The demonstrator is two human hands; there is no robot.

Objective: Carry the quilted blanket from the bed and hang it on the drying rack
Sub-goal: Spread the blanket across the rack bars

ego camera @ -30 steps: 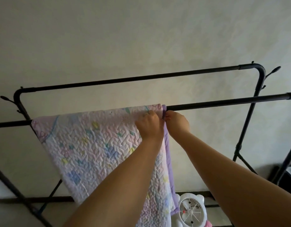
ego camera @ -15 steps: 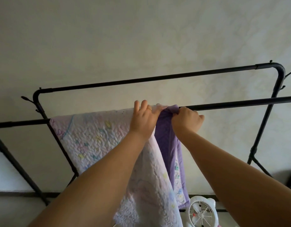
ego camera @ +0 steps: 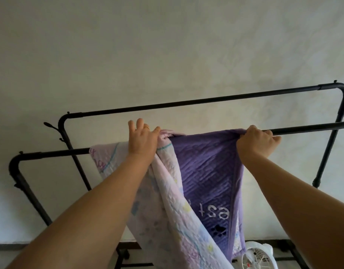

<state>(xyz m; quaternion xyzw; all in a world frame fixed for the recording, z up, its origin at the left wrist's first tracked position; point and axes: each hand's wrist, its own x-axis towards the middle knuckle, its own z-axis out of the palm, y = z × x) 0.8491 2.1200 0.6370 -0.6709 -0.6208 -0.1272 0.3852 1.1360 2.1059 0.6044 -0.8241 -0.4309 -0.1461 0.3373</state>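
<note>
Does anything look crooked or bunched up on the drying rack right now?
Yes. The pastel and purple quilted blanket is bunched into a wad on the black metal rack's near bar beside the left hand, hanging unevenly.

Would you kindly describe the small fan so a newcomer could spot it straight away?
Start at the black drying rack against the pale wall and follow the hanging quilted blanket down to its purple lower corner. The small fan stands just beneath it by the floor: white and rounded, with a slatted grille.
</note>
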